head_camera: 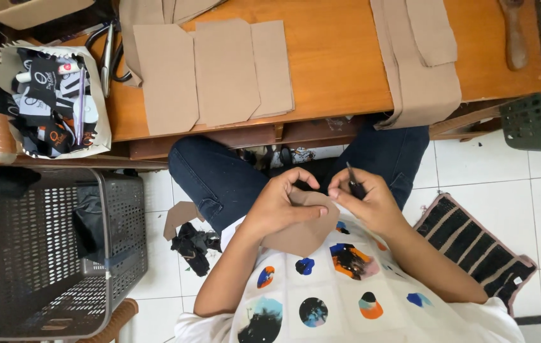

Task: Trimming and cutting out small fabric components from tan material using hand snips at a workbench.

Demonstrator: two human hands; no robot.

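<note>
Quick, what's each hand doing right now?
Left hand: closed, pinching the brown fabric piece.
Right hand: closed around a small dark tool, touching the same piece.

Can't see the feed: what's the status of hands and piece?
Left hand grips tan fabric piece. Right hand holds thin dark tool. Nothing obstructing.

Left hand (pixel 280 204) grips tan fabric piece (pixel 302 230); right hand (pixel 369 202) holds dark tool (pixel 355 184).

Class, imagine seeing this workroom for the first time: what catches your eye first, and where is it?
At the centre, the left hand holds a brown fabric piece while the right hand grips a thin dark tool. Above them, cut brown fabric pieces lie on the wooden table. A grey plastic basket stands at lower left.
</note>
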